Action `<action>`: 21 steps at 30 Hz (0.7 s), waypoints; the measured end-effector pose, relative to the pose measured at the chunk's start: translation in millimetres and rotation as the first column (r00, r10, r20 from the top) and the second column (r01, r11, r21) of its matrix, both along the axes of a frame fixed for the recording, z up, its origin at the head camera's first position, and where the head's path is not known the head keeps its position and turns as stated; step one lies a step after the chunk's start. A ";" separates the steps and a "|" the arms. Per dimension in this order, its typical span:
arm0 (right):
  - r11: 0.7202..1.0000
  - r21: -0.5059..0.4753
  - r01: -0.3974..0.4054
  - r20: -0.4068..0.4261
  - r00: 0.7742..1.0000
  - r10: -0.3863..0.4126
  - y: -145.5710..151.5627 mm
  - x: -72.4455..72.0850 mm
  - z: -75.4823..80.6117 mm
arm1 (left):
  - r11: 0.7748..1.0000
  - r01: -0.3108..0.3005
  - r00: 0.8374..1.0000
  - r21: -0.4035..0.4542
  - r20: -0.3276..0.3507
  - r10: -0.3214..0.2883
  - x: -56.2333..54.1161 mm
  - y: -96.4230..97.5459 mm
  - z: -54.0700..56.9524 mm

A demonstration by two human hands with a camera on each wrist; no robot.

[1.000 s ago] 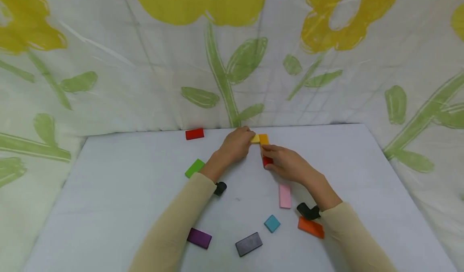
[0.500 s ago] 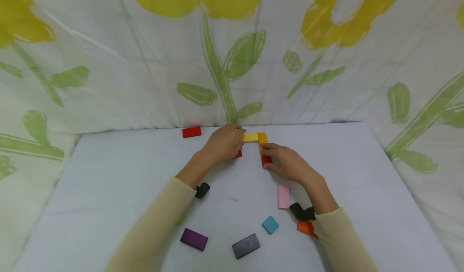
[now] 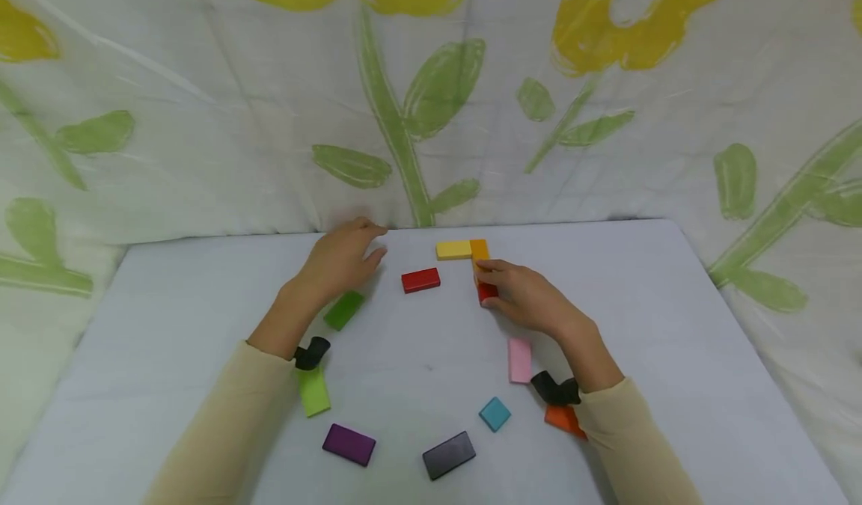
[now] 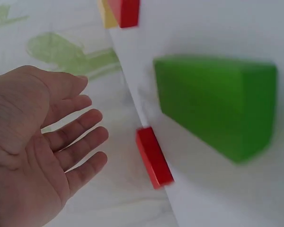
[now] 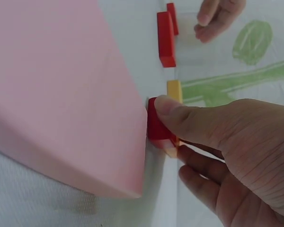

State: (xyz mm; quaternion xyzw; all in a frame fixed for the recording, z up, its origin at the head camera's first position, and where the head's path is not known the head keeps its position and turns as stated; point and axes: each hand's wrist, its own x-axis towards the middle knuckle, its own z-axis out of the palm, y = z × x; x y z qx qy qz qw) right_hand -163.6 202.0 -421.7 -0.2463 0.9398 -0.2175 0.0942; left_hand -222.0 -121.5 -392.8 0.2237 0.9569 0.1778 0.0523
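Note:
My left hand [image 3: 340, 258] hovers over the back left of the table, fingers loosely spread, holding nothing. The left wrist view shows it beside a red block [image 4: 154, 158] at the table's back edge; in the head view the hand hides that block. A green block [image 3: 344, 310] lies just below this hand. With thumb and fingers, my right hand [image 3: 528, 295] pinches a dark red block [image 3: 488, 294], which meets the end of an orange block [image 3: 480, 251]. A yellow block [image 3: 454, 250] touches the orange one at its far end, forming a corner. Another red block [image 3: 420, 280] lies between the hands.
Nearer me lie a pink block [image 3: 519, 360], a small blue block [image 3: 494, 414], a grey block [image 3: 449, 455], a purple block [image 3: 349, 445] and a lime block [image 3: 314, 393]. My right sleeve partly covers an orange-red block [image 3: 564, 420]. A flowered cloth [image 3: 269, 116] hangs behind the table.
My left hand has left the yellow block and moved left, uncovering the middle red block and covering the far red one. My right hand stays at the dark red block.

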 end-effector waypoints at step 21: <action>0.999 0.030 0.024 0.047 0.999 -0.025 2.3 2.8 7.0 | 0.999 -0.012 1.000 -0.042 0.004 0.012 -11.5 -28.0 -16.5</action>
